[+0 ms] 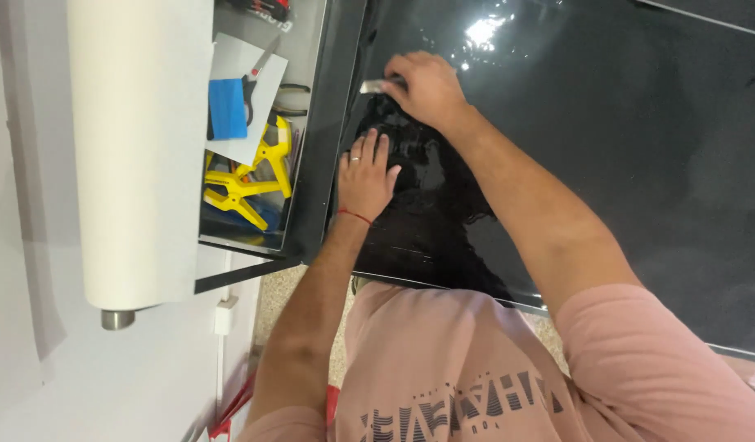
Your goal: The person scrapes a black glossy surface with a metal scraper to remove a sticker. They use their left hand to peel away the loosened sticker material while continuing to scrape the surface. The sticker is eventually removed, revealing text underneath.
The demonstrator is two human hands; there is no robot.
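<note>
While a white paper roll (136, 147) on its metal rod takes up the far left, a tool tray (308, 49) sits just right of it, between the roll and the glossy black film sheet (623, 131). Inside the tray lie a blue squeegee (228, 108) on a white card (259, 74), a pair of scissors (259, 69) with dark handles, yellow plastic tools (251, 176) stacked below the squeegee, and something red and black at the tray's top edge, too cut off to name. Right of the tray, the left hand (365, 176) lies open and flat, fingers spread, palm pressing the wrinkled film near the sheet's left edge; a ring and a red wrist thread show. Just above it, the right hand (426, 86) is curled closed around a small silvery tool (373, 86), whose tip touches the film at that same edge.
</note>
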